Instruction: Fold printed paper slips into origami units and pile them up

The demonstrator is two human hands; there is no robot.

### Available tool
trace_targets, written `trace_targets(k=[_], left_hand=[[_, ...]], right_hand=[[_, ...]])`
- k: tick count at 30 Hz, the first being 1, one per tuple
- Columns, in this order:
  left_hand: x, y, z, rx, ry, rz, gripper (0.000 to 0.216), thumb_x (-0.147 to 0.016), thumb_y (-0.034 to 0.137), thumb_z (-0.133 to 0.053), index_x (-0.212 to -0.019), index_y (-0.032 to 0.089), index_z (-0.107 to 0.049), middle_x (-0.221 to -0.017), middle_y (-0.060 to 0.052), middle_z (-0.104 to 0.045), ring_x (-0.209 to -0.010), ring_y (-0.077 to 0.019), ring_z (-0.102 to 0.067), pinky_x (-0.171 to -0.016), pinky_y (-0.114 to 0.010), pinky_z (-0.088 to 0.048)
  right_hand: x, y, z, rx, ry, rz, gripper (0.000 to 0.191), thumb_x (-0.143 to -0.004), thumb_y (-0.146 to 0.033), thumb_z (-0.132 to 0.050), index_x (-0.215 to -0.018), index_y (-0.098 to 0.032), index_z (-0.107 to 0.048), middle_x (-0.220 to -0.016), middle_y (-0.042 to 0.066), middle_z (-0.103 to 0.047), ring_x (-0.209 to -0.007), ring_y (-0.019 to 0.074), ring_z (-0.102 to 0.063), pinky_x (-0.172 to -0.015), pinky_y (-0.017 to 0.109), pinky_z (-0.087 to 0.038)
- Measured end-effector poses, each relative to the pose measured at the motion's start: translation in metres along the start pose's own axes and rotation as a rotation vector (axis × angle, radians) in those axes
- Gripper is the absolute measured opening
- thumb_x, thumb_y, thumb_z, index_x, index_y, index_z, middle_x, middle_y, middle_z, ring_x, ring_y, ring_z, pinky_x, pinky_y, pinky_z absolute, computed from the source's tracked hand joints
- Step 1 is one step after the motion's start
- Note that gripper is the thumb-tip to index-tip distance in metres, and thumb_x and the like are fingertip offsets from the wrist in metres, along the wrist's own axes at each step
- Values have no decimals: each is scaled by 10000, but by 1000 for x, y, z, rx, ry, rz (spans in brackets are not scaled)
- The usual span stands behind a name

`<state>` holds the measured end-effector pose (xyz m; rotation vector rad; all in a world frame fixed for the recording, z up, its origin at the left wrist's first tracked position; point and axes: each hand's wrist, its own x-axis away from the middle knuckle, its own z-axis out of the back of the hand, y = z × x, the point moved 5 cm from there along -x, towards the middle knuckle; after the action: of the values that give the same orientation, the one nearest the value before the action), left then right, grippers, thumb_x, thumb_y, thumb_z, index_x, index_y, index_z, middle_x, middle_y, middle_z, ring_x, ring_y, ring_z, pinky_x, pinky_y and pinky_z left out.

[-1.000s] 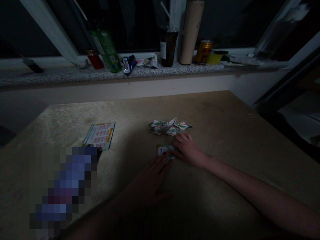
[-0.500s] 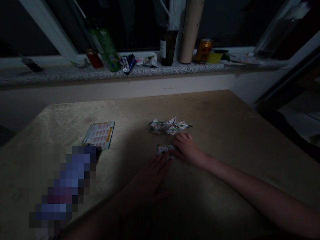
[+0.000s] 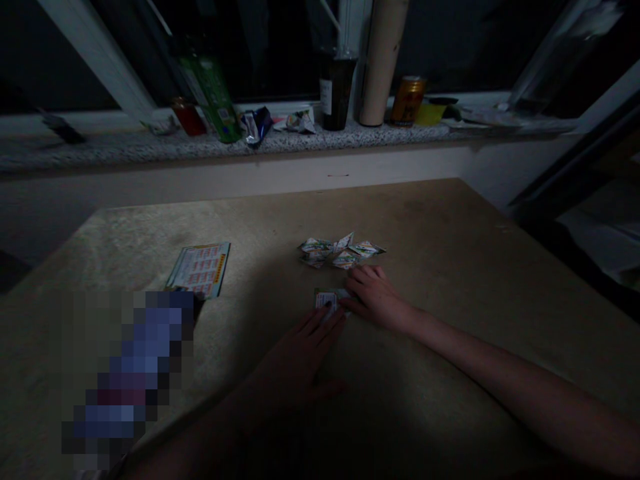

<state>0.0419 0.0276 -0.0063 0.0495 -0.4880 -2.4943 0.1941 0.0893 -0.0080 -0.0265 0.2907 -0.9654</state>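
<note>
A small printed paper piece [image 3: 327, 298] lies flat on the tan table [image 3: 450, 253]. My left hand [image 3: 300, 353] rests flat with its fingers stretched out, fingertips on the paper's near edge. My right hand [image 3: 375, 297] lies palm down beside it, its fingers curled onto the paper's right side. Just beyond my right hand sits a small pile of folded printed paper shapes [image 3: 340, 252].
A printed sheet [image 3: 200, 268] lies to the left, with a blurred-out patch in front of it. The stone windowsill [image 3: 100, 150] behind holds a green bottle [image 3: 213, 100], a dark cup [image 3: 336, 93], a tall beige tube [image 3: 381, 63], a can [image 3: 409, 101] and wrappers.
Almost nothing has moved. My left fingertips have crept slightly forward onto the paper piece; my right hand stays in place.
</note>
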Motion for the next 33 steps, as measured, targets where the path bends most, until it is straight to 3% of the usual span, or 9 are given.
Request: trace_targets(k=[6, 8, 12, 18, 33], left_hand=[[-1, 1, 1, -19, 0, -2, 848, -796, 596, -471, -1431, 174, -100, -1495, -81, -134, -1355, -268, -125, -1094, -406, -146], [-1, 1, 1, -23, 7, -5, 847, -799, 586, -472, -1431, 169, -93, -1496, -83, -131, -1354, -270, -129, -1093, -405, -149], [-2, 2, 0, -22, 21, -9, 846, -795, 589, -471, -1428, 153, -116, -1489, -91, -160, -1352, -274, -139, -1092, -406, -155], [0, 2, -1, -24, 28, 4, 836, -805, 565, -476, -1431, 161, -98, -1493, -83, -140, -1354, -277, -121, -1088, -412, -167], [-1, 4, 2, -40, 8, 7, 818, -809, 579, -459, -1428, 170, -114, -1492, -77, -150, -1357, -265, -111, -1091, -404, -153]], right_hand=[[3, -2, 10, -118, 46, -7, 231, -884, -359, -470, -917, -154, -571, -915, 92, -592, -898, 224, -502, -794, 353, -376], [11, -8, 17, -191, 56, 51, 259, -892, -319, -463, -1074, -152, -540, -1032, 101, -596, -978, 215, -510, -854, 355, -388], [37, -26, 24, -120, 14, 172, 429, -875, -305, -477, -1281, -173, -431, -1293, 103, -490, -1213, 243, -390, -1031, 454, -270], [56, -31, 24, -20, -54, 77, 457, -836, -337, -522, -1269, -199, -474, -1415, 121, -332, -1308, 285, -258, -1059, 523, -204], [55, -25, 24, 10, 19, 15, 406, -845, -326, -512, -1229, -193, -520, -1406, 106, -356, -1321, 281, -234, -1062, 546, -166]])
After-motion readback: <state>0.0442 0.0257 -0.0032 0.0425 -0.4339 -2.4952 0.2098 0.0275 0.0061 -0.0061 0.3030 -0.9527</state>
